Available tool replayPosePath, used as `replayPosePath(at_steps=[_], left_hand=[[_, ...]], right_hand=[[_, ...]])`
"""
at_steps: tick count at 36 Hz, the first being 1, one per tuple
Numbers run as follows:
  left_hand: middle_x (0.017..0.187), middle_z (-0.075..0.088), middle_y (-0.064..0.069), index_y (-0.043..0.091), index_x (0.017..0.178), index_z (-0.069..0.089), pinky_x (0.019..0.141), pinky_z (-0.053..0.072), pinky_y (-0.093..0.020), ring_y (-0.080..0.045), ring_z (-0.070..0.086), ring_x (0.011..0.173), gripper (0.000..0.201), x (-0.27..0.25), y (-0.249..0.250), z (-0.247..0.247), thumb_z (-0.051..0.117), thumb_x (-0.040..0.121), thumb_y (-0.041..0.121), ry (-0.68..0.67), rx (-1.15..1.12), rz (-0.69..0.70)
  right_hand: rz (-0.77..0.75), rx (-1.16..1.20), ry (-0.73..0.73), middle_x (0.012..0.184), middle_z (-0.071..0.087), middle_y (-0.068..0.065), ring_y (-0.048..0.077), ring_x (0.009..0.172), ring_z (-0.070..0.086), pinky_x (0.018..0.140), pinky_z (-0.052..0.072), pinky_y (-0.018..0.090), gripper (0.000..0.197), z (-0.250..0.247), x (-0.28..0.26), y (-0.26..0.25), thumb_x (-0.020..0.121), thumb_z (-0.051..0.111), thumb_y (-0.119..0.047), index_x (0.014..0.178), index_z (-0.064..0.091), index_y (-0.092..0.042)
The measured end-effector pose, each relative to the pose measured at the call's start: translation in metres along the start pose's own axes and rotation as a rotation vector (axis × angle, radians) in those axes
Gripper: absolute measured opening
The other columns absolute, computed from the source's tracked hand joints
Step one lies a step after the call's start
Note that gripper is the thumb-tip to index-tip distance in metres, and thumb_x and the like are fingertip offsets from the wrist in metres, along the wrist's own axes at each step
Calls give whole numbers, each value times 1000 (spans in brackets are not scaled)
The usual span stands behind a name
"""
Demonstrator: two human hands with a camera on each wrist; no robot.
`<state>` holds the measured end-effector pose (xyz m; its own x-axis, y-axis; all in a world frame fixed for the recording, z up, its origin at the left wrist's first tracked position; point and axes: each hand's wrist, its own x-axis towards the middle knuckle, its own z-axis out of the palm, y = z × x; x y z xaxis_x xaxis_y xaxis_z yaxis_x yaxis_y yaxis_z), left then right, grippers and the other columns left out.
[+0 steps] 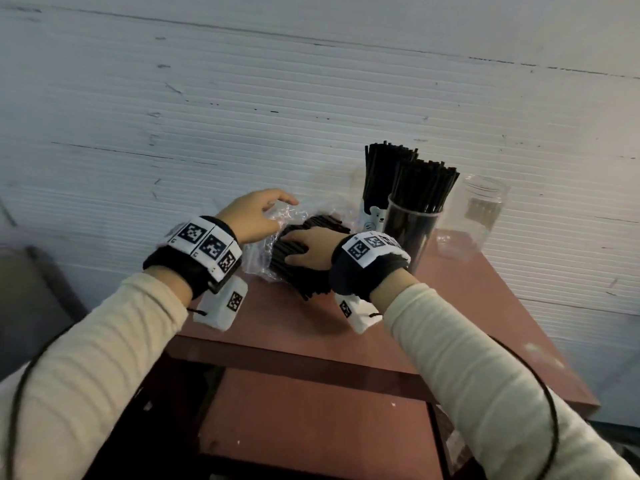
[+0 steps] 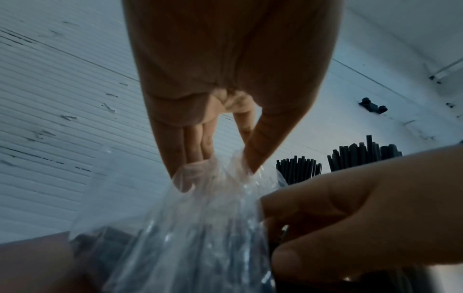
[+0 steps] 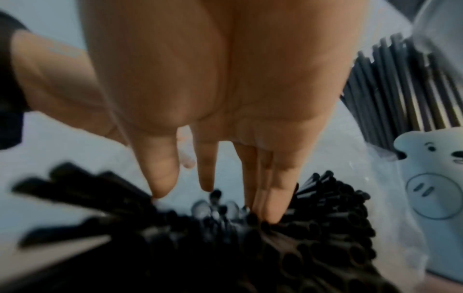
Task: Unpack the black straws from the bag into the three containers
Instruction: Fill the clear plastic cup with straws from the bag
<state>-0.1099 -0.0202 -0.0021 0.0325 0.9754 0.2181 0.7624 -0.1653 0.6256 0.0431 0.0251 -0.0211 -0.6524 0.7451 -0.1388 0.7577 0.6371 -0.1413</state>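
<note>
At the far left we see a dark, blurred object (image 1: 31,289) beside the reddish table (image 1: 460,317), too indistinct to identify. Moving right, our left hand (image 1: 254,216) pinches the crumpled mouth of the clear plastic bag (image 1: 266,251) between thumb and fingers; the left wrist view shows the film gathered at the fingertips (image 2: 255,158). The bag lies on the table against the ribbed white wall (image 1: 242,116), and a bundle of black straws (image 1: 294,268) sticks out of it toward us. Our right hand (image 1: 311,247) rests on top of that bundle with its fingers curled over the straws; in the right wrist view the fingertips (image 3: 273,208) dig in among the open straw ends, though we cannot tell how many they enclose. Just right of the bag, partly hidden behind the right wrist, stands a white cup with a bear face (image 1: 372,216) packed with upright straws. In front of it, touching or nearly so, a clear cylinder (image 1: 410,233) is also full of straws. Farthest right a clear glass jar (image 1: 483,209) stands, apart from the cylinder.
</note>
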Motion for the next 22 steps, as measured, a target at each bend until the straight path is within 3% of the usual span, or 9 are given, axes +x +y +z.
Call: replayPosePath(at_steps=[7, 10, 13, 17, 22], left_hand=[[121, 59, -2, 37, 114, 63, 83, 41, -27, -16, 55, 111, 44, 2, -4, 0, 64, 84, 5, 93, -24, -24], [115, 58, -2, 34, 115, 65, 76, 42, -25, -15, 55, 102, 44, 4, -2, 0, 65, 83, 4, 123, -30, -41], [114, 59, -3, 32, 116, 65, 78, 48, -27, -16, 57, 102, 45, 5, -1, 2, 64, 82, 2, 123, -37, -39], [115, 58, -3, 31, 116, 64, 83, 46, -28, -17, 56, 106, 44, 6, 0, 4, 62, 83, 1, 126, -39, -33], [117, 60, -6, 30, 116, 64, 75, 46, -23, -20, 58, 108, 43, 6, -2, 6, 62, 84, 2, 114, -37, -26]], right_hand=[[-111, -40, 67, 135, 54, 8, 26, 122, 50, 94, 34, 26, 46, -1, 4, -4, 94, 55, -15, 138, 47, -19], [-101, -18, 40, 126, 58, 8, 25, 115, 53, 86, 34, 24, 42, 0, 9, -1, 92, 55, -9, 132, 53, -19], [-69, 13, 35, 116, 61, 7, 24, 107, 57, 80, 36, 24, 33, 1, 11, 2, 89, 57, -8, 120, 59, -15], [-34, 40, 52, 101, 58, 1, 19, 94, 54, 74, 38, 25, 29, 3, 11, 4, 85, 60, -8, 113, 60, -16], [-16, 66, 47, 97, 55, -1, 19, 92, 55, 76, 42, 27, 29, 4, 10, 4, 85, 63, -11, 113, 59, -17]])
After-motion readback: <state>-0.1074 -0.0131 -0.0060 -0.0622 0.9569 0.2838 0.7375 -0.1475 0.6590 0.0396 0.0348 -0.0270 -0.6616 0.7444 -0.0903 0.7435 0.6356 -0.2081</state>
